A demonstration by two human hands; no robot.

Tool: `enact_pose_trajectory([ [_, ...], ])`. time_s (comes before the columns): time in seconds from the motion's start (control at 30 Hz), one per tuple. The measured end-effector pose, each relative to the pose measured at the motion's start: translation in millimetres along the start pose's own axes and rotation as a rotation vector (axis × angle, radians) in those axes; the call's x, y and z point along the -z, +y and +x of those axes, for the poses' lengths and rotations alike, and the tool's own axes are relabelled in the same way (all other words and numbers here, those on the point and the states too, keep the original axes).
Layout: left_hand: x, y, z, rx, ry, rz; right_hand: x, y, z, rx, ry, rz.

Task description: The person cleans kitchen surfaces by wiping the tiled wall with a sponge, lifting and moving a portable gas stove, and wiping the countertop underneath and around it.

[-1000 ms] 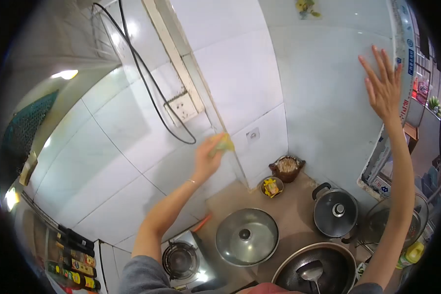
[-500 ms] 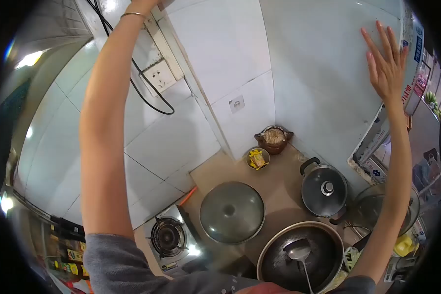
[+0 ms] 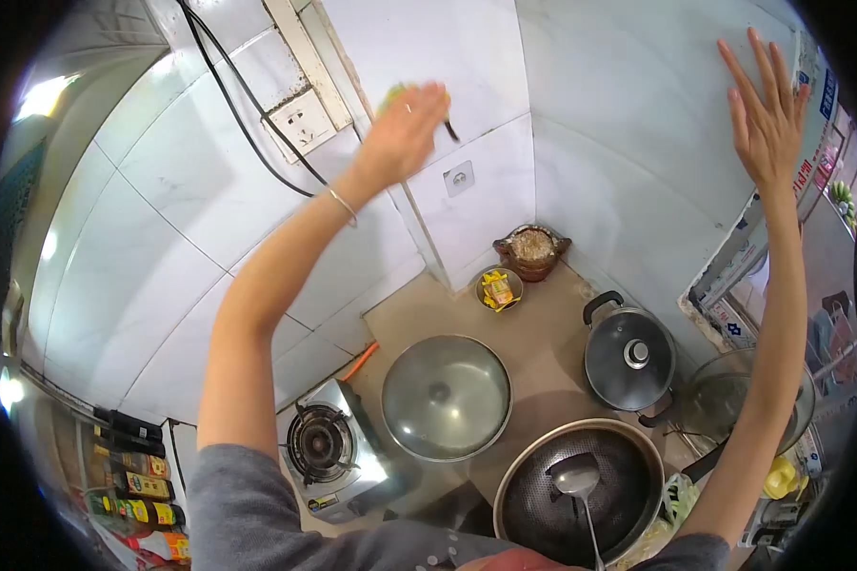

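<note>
My left hand (image 3: 405,133) is closed on what looks like a yellow-green sponge (image 3: 391,96), held against the white wall tiles (image 3: 428,38). Motion blurs it, and most of the sponge is hidden by the fingers; a small dark piece sticks out at their right. A bangle circles that wrist. On the right, my right hand (image 3: 767,119) rests with spread fingers against the pale wall panel (image 3: 628,124), near its edge, holding nothing. Below the left hand a small square hook plate (image 3: 459,178) is fixed to the tiles.
Below stand a gas burner (image 3: 321,442), a large metal lid (image 3: 446,400), a black lidded pot (image 3: 628,360) and a wok (image 3: 543,495) with a ladle (image 3: 575,479). A brown pot (image 3: 533,255) and a small bowl (image 3: 510,277) sit in the corner. A black cable (image 3: 229,90) hangs by a socket (image 3: 305,124).
My left hand has come down and right from the top edge onto the tiles, bringing the sponge into view. My right hand stays spread on the panel. The view has shifted slightly.
</note>
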State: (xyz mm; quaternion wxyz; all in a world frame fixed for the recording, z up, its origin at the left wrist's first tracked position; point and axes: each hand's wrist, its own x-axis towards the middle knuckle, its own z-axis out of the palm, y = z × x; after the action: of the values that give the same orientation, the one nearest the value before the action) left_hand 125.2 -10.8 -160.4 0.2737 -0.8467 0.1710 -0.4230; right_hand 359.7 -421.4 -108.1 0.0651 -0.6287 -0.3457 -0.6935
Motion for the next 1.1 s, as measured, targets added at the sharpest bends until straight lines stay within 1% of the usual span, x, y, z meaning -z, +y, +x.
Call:
enact_pose_trajectory([
  [0.07,-11.0,26.4,-28.7,-0.013,-0.125,-0.044,1.8,-0.7,-0.9,-0.001,0.006,0.008],
  [0.1,-11.9,36.6,-40.1,-0.018,-0.122,-0.040,3.1,-1.1,-0.6,0.002,-0.006,0.011],
  [0.13,-10.2,44.4,-47.7,-0.069,-0.181,0.026,4.0,-1.0,1.1,0.005,-0.013,0.013],
  [0.17,-10.1,43.5,-49.5,-0.122,-0.236,0.097,5.5,-1.1,2.2,0.000,0.002,0.005],
  [0.2,-7.5,35.6,-45.5,-0.130,-0.226,0.112,8.3,-2.0,1.6,-0.012,-0.024,-0.004],
  [0.27,-0.6,20.6,-41.4,-0.078,-0.324,0.058,10.6,-2.4,2.6,-0.023,-0.043,-0.021],
  [0.3,12.9,9.0,-23.2,-0.131,-0.258,0.159,10.9,-3.4,2.7,-0.034,-0.053,-0.027],
  [0.37,31.0,-25.8,26.7,0.103,-0.361,0.020,11.4,-5.0,2.9,-0.053,-0.061,-0.028],
  [0.4,27.9,-67.7,38.9,-0.012,-0.196,0.218,10.9,-5.2,2.9,-0.056,-0.059,-0.025],
  [0.43,45.2,-100.5,70.7,-0.044,-0.101,0.440,10.5,-4.6,2.5,-0.057,-0.059,-0.025],
  [0.47,73.2,-122.8,103.1,0.111,-0.096,0.500,10.0,-4.2,2.4,-0.057,-0.061,-0.028],
  [0.5,99.0,-130.0,135.8,0.178,0.130,0.408,10.1,-4.0,1.9,-0.059,-0.062,-0.014],
  [0.53,119.8,-138.5,158.2,0.254,0.217,0.458,10.0,-4.3,1.2,-0.067,-0.062,-0.003],
  [0.57,128.9,-148.2,170.1,0.254,0.221,0.453,9.9,-5.0,1.9,-0.066,-0.065,-0.008],
  [0.67,137.1,-168.6,194.9,0.244,0.419,0.574,11.7,-3.7,1.9,-0.060,-0.051,0.023],
  [0.7,135.3,-165.6,197.6,0.244,0.480,0.613,11.2,-3.4,1.0,-0.058,-0.060,0.008],
  [0.73,131.0,-161.2,197.2,0.249,0.477,0.604,10.4,-4.9,1.2,-0.057,-0.069,-0.004],
  [0.77,124.8,-155.5,194.2,0.244,0.432,0.557,9.2,-7.2,3.3,-0.050,-0.080,-0.003],
  [0.83,110.5,-135.6,185.3,0.252,0.375,0.497,8.7,-11.4,9.4,0.005,0.083,0.066],
  [0.9,90.6,-110.7,171.2,0.176,0.244,0.344,7.6,-12.2,10.0,0.018,0.081,0.092],
  [0.97,57.9,-83.9,150.5,0.108,0.162,0.248,8.6,-12.9,9.0,0.026,0.096,0.103],
  [1.0,33.2,-75.5,134.5,0.040,0.210,0.179,9.7,-12.4,8.8,0.021,0.080,0.105],
  [1.03,18.1,-58.0,117.9,0.096,0.100,0.166,10.5,-11.5,8.6,0.011,0.067,0.103],
  [1.07,-1.8,-50.3,90.1,0.004,0.021,0.120,10.0,-10.6,8.4,0.015,0.064,0.103],
  [1.1,-5.9,-33.7,72.3,-0.004,-0.031,0.099,9.0,-10.1,7.6,0.026,0.074,0.104],
])
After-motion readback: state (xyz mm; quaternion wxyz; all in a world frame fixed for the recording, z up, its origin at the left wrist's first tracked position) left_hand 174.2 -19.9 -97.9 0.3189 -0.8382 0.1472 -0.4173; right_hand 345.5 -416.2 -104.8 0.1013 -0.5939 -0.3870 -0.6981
